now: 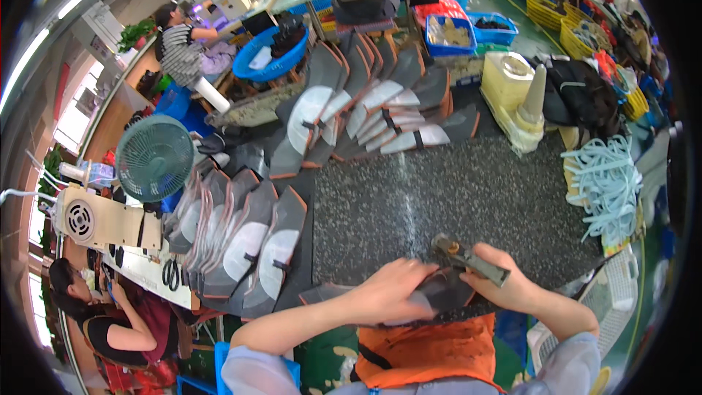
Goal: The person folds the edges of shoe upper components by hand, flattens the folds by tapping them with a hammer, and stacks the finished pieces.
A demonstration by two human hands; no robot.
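In the head view, the left hand (387, 289) presses flat on a dark shoe-upper piece (439, 294) at the near edge of the speckled table (439, 190), fingers spread. The right hand (504, 281) has its fingers clenched around a metal tool (468, 256) that touches the piece. Fanned stacks of similar pieces (241, 241) lie at nine o'clock, and more of them at twelve o'clock.

Our own body, as seen from above: two bare forearms entering from the lower edge. We note short pale blue-grey sleeves ending above the elbows, one on each arm. Over the chest we wear an orange apron or vest with a dark strap across it. Our left hand (387, 292) and right hand (508, 285) are ungloved.
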